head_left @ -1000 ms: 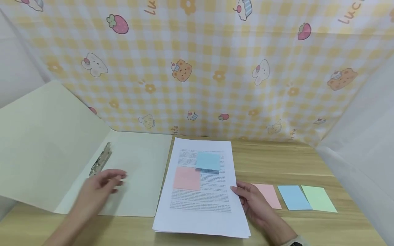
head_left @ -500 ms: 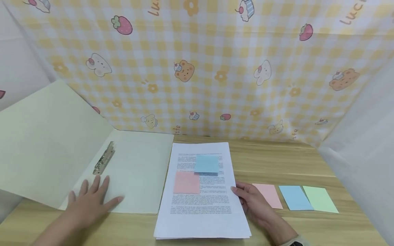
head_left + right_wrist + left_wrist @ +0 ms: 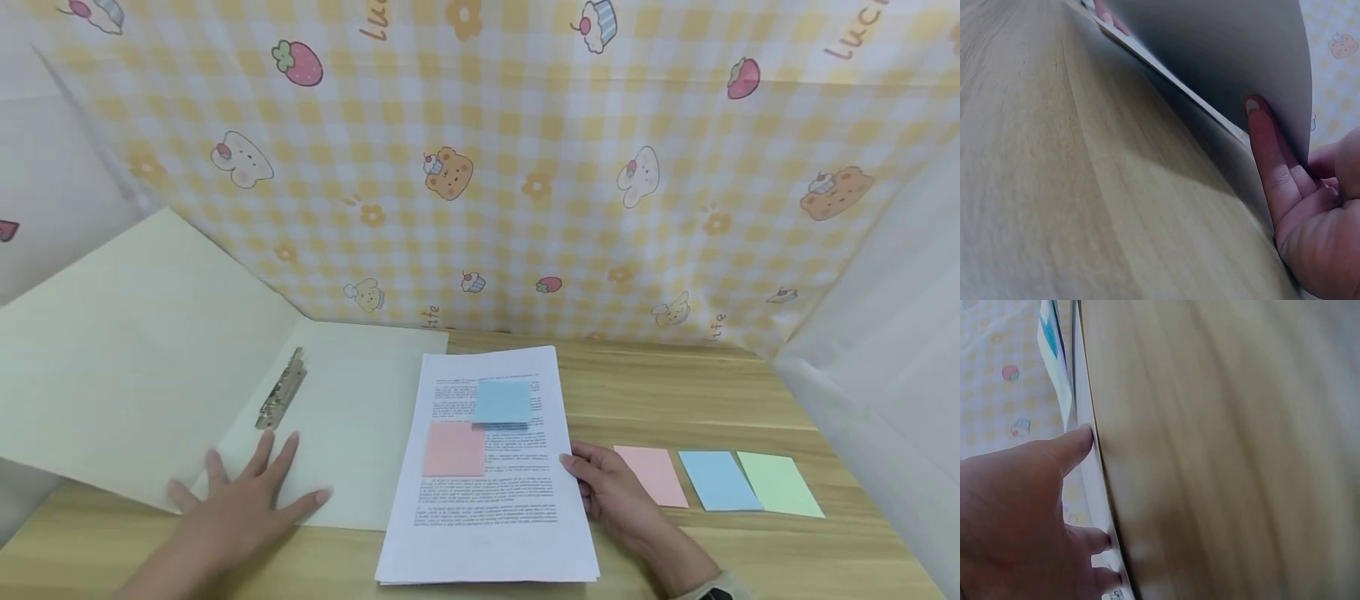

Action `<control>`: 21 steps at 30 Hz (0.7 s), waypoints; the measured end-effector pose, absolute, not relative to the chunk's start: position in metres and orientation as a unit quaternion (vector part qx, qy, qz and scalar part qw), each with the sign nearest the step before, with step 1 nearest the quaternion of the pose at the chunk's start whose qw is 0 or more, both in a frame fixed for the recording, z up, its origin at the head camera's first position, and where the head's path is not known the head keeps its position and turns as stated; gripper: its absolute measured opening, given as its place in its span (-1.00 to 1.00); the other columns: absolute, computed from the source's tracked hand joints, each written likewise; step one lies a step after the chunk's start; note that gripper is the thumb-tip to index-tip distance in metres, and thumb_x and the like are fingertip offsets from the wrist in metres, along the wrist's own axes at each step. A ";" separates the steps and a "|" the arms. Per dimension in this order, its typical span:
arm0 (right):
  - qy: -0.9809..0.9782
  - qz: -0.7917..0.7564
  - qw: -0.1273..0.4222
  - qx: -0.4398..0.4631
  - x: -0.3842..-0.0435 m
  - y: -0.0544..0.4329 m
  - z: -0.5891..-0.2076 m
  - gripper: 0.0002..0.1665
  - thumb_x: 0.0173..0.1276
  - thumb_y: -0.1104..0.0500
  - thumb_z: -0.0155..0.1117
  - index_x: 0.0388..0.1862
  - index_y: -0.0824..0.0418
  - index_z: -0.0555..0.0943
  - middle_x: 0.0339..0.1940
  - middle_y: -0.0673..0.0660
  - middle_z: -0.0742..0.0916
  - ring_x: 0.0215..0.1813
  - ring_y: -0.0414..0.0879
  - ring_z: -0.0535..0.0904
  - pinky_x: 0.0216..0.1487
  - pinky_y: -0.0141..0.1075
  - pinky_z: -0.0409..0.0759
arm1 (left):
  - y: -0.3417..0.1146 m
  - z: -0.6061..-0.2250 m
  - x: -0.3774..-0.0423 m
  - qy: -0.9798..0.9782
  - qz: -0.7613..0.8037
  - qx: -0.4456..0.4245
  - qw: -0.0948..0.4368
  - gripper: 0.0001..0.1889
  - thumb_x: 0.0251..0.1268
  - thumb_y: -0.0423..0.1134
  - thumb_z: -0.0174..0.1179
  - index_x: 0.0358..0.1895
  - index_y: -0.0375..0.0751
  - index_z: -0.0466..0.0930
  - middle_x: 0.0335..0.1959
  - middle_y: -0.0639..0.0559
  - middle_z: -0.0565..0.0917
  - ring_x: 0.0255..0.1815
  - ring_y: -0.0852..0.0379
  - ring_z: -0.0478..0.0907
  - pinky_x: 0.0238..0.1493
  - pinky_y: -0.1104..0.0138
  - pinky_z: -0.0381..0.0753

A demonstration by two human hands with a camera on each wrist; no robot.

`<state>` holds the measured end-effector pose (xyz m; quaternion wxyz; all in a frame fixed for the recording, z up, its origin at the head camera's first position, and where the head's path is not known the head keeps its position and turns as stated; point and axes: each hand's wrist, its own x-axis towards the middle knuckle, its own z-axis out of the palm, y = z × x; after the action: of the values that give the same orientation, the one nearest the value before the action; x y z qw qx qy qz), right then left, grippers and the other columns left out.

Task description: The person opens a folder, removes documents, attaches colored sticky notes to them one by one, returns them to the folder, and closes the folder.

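My left hand (image 3: 236,512) lies with spread fingers on the lower part of an opened cream file folder (image 3: 360,417), just below its metal clip (image 3: 282,389). In the left wrist view, its fingertips (image 3: 1085,437) rest along the folder's edge. With thumb above and fingers underneath, my right hand (image 3: 618,496) pinches the right edge of a stack of printed paper (image 3: 495,554). The right wrist view shows the stack (image 3: 1229,62) tilted up off the wood. A blue sticky note (image 3: 502,402) and a pink sticky note (image 3: 455,450) sit on the top sheet, which overlaps the folder's right side.
Pink (image 3: 651,477), blue (image 3: 720,482) and green (image 3: 780,485) sticky notes lie on the wooden table (image 3: 675,392) right of my right hand. The folder's cover (image 3: 142,358) leans up at left. Behind the table hangs a yellow checked cloth (image 3: 525,233).
My left hand has come down onto the folder and spread its fingers. The folder has slid right, its right side now behind the paper stack. My right hand keeps its grip.
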<state>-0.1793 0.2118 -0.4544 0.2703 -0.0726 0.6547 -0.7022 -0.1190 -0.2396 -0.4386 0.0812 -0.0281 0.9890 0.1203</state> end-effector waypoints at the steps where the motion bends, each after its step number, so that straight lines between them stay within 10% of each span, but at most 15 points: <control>1: 0.657 -0.700 0.268 -0.074 -0.179 0.212 -0.454 -0.32 0.65 0.11 -0.05 0.52 0.54 0.14 0.09 0.16 0.78 -0.02 -0.11 0.79 -0.12 -0.31 0.76 | -0.237 -0.438 -0.118 0.989 0.119 -0.028 0.083 0.06 0.28 0.57 -0.10 0.62 -0.13 0.02 0.60 -0.45 -0.03 0.28 -1.01 -0.39 -0.09 -0.76 -0.56; 13: 0.674 -0.692 0.248 -0.065 -0.176 0.210 -0.451 -0.35 0.66 0.13 -0.07 0.51 0.52 0.16 0.08 0.18 0.77 -0.04 -0.11 0.78 -0.10 -0.29 0.76 | -0.198 -0.441 -0.100 0.997 0.064 0.008 0.043 -0.01 0.26 0.60 -0.15 0.60 0.02 0.16 0.58 -0.31 0.20 0.30 -0.96 -0.06 0.21 -0.69 -0.28; 21: 0.692 -0.682 0.231 -0.054 -0.175 0.205 -0.449 -0.36 0.65 0.14 -0.08 0.53 0.49 0.15 0.11 0.24 0.76 -0.04 -0.09 0.79 -0.08 -0.25 0.77 | -0.176 -0.448 -0.093 0.995 0.084 0.052 0.033 -0.36 0.58 0.13 -0.06 0.57 -0.09 0.22 0.57 -0.31 0.21 0.40 -0.79 0.06 0.29 -0.58 0.03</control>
<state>-0.1745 0.2049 -0.4492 0.2312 -0.0537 0.6917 -0.6820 -0.0932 -0.1759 -0.4475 0.0326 0.0524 0.9946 0.0837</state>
